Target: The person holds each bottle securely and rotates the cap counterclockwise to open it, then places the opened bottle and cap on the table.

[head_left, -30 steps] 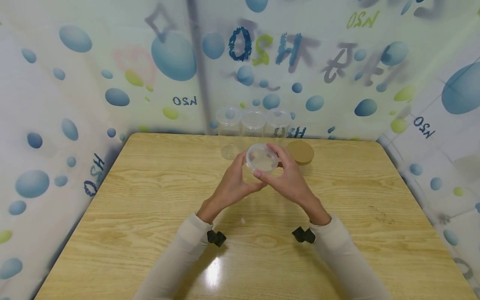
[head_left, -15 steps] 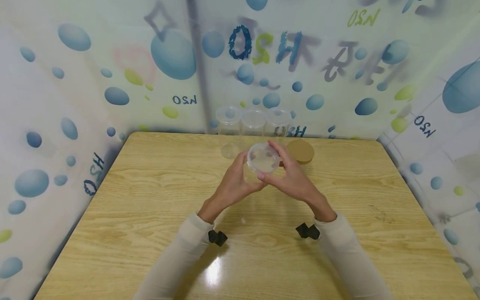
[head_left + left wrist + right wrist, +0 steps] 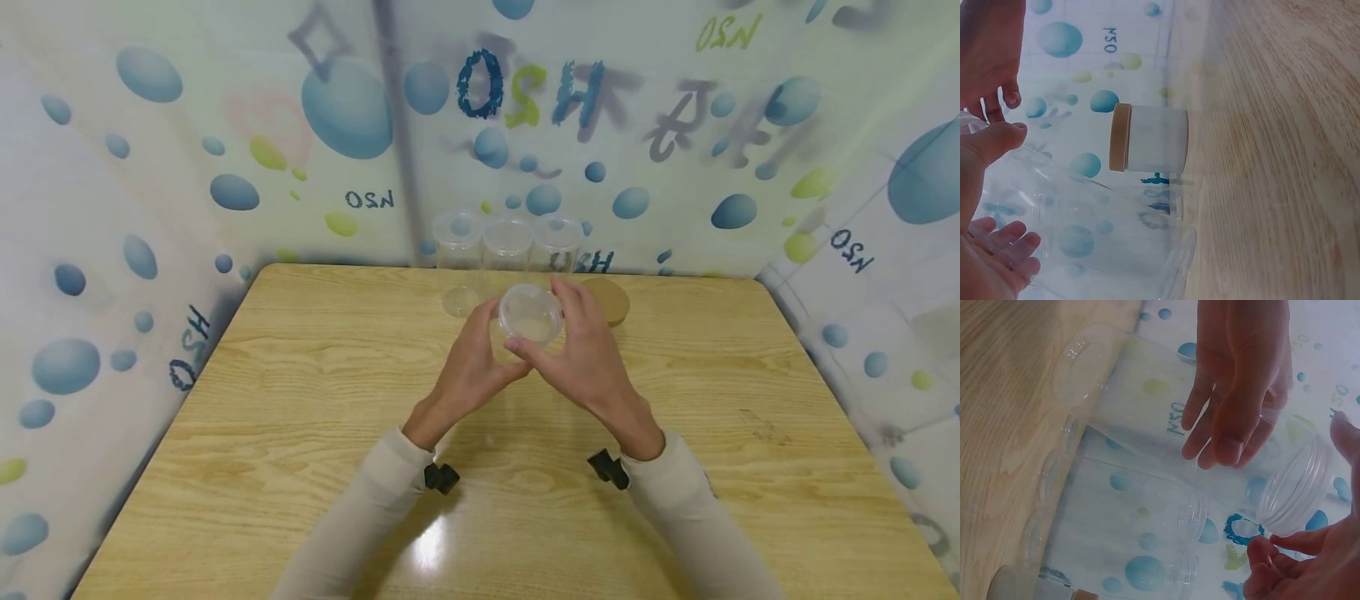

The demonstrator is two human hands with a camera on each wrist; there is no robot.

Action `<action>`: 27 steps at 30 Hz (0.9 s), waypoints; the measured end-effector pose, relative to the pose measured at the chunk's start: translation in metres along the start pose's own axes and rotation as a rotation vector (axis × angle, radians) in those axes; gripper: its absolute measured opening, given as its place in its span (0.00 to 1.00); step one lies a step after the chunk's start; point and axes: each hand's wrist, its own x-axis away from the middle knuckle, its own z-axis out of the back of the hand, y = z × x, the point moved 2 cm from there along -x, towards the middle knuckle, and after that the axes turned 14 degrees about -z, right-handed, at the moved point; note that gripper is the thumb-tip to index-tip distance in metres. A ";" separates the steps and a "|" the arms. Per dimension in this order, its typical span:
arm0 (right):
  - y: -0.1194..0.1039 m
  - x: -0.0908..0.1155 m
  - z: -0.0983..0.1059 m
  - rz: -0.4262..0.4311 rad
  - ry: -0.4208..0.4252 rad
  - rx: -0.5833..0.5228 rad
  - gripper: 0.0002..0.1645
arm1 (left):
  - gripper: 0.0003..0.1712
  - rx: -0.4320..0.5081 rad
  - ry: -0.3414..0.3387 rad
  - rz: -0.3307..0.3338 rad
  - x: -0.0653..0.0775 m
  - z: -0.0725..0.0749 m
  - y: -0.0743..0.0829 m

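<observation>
Both hands hold up a clear plastic jar [image 3: 1141, 400], tilted above the table. My left hand [image 3: 468, 362] is curled round its body, thumb on the near side and fingers behind, as the right wrist view shows. In the head view, my right hand [image 3: 588, 358] bends round the jar's clear lid [image 3: 530, 314], thumb at the near rim and index finger at the far right side. Right-hand fingers [image 3: 1263, 556] also sit close to the ridged lid end in the right wrist view. The jar looks empty.
Several clear tall jars, including a left one [image 3: 459, 262] and a right one [image 3: 557, 242], stand in a row at the table's back edge. A squat jar with a brown lid [image 3: 1120, 137] stands right of them. The patterned wall sheet [image 3: 300, 225] hangs behind the table [image 3: 300, 400].
My right hand has turned slightly about the lid, its index finger shifting right, off the far rim. The jar has moved a little to the right. The left hand keeps its hold.
</observation>
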 end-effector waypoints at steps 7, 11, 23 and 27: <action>-0.002 0.000 0.000 0.001 0.005 0.004 0.44 | 0.50 -0.017 -0.003 -0.017 0.000 0.001 0.002; -0.002 -0.001 0.001 0.005 -0.011 -0.004 0.44 | 0.50 -0.026 -0.013 -0.016 0.000 0.001 0.002; -0.001 0.000 0.006 0.018 -0.087 -0.053 0.43 | 0.53 -0.011 -0.085 -0.038 0.000 0.005 -0.003; 0.002 -0.001 0.009 0.047 -0.053 -0.098 0.44 | 0.53 -0.003 -0.087 -0.017 0.001 0.008 -0.005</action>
